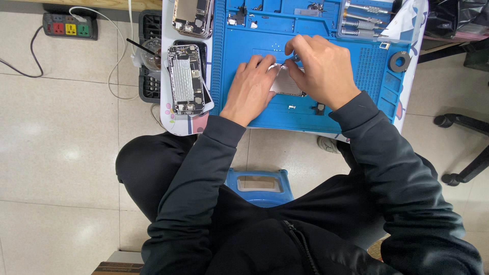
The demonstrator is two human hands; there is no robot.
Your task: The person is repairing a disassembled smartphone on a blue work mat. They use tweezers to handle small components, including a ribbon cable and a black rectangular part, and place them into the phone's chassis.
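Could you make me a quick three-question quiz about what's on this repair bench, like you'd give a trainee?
1. True or false: both hands rest on the silver phone shell on the blue mat.
2. Which lies beside the left hand? A) an opened phone B) a hammer C) a mug
3. What sits in the clear tray at the mat's far right corner?

Key
1. True: the left hand and the right hand both touch it.
2. A
3. Metal-handled screwdrivers.
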